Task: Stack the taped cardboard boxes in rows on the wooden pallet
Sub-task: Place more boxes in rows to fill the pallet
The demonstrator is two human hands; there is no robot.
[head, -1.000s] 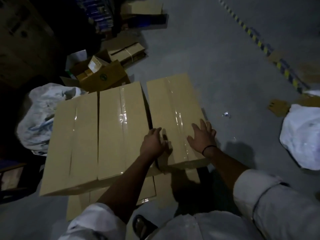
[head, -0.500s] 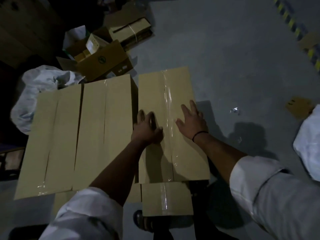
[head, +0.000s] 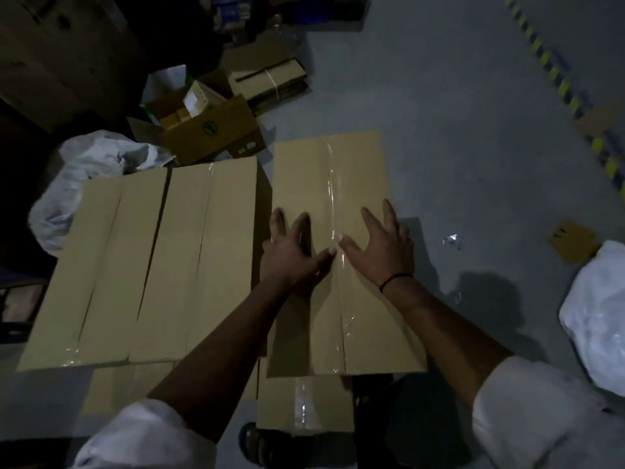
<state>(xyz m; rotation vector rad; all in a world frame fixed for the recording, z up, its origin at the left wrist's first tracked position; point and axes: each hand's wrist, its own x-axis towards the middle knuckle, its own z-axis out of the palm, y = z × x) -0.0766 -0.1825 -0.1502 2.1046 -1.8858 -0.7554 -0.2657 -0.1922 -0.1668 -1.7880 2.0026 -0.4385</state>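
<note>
Tan boxes (head: 338, 265); grey floor (head: 439, 113); white sleeves (head: 527, 418)

Both hands (head: 338, 252) on right box (head: 355, 184), beside left boxes (head: 152, 265).

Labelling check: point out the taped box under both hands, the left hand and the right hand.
taped box (head: 358, 174), head view, bare top near far end.
left hand (head: 291, 257), head view, back of hand.
right hand (head: 384, 253), head view, back of hand.

Left sleeve (head: 145, 438) at lower left and right sleeve (head: 527, 411) at lower right are white, ending near the elbows. Left hand (head: 291, 255) and right hand (head: 384, 253) are bare; a black band (head: 396, 278) rings the right wrist. Dark sandal (head: 253, 442), bottom centre.
</note>
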